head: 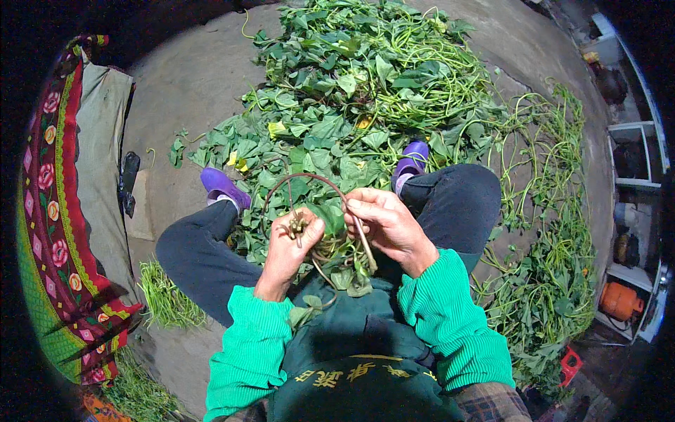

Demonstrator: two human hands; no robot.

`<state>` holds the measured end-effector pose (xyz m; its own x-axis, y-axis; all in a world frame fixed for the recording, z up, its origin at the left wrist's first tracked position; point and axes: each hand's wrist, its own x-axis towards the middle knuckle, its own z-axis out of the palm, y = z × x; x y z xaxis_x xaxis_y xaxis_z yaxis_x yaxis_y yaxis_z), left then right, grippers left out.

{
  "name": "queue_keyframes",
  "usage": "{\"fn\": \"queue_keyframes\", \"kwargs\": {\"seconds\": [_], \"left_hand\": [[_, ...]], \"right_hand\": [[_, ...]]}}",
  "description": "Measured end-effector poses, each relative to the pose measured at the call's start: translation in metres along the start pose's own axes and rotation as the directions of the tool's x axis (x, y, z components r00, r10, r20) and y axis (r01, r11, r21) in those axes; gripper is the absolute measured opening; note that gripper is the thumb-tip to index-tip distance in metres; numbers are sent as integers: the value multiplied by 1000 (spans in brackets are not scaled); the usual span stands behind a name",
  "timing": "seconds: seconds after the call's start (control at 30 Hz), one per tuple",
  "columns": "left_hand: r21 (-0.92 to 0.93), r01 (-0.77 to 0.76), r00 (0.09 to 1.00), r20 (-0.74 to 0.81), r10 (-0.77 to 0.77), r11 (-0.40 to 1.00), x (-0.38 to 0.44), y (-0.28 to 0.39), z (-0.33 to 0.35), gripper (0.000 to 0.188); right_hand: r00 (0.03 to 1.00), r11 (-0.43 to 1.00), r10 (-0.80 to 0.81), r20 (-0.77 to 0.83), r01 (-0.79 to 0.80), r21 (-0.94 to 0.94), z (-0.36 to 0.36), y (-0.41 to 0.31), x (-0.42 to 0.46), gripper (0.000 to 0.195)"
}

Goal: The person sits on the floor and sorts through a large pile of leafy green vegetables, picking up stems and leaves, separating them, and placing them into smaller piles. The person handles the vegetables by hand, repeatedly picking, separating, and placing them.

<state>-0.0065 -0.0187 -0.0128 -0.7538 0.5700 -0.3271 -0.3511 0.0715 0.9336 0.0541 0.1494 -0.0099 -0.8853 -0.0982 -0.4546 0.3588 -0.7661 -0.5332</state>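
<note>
A small bundle of cut stems (296, 227) pokes out of the top of my left hand (289, 248), which is closed around it. Between the thumb and fingers of my right hand (387, 224) is a brownish-purple vine (311, 175). It arches over towards the left hand, and its thick end (369, 258) points down below the right hand. Some wilted leaves (353, 282) hang between the hands, above the dark green apron (358, 322) on my lap. Part of the bundle is hidden by the left hand's fingers.
A big heap of leafy green vines (369, 84) covers the floor ahead. More vines (548, 264) lie to the right. Trimmed stems (170, 298) rest by my left knee. A flowered cloth (58, 211) drapes at left. An orange gas cylinder (619, 301) stands in a shelf unit.
</note>
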Motion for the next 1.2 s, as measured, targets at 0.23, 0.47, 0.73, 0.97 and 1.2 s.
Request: {"fn": "queue_keyframes", "kwargs": {"seconds": [0.23, 0.47, 0.73, 0.97, 1.2], "left_hand": [[115, -26, 997, 75, 17, 993, -15, 22, 2, 22], [90, 86, 987, 129, -97, 992, -12, 23, 21, 13], [-71, 260, 949, 204, -241, 963, -14, 21, 6, 15], [-180, 318, 939, 195, -283, 931, -13, 23, -5, 12], [-462, 230, 972, 156, -176, 857, -16, 12, -36, 15]], "right_hand": [[998, 998, -11, 69, 15, -65, 5, 5, 4, 13], [998, 972, -53, 35, 60, -229, 2, 12, 9, 17], [974, 756, -147, 170, 222, -616, 5, 2, 8, 20], [902, 346, -340, 266, 384, -856, -1, -13, 3, 12], [588, 309, -800, -119, 234, -922, -11, -26, 4, 9]]}}
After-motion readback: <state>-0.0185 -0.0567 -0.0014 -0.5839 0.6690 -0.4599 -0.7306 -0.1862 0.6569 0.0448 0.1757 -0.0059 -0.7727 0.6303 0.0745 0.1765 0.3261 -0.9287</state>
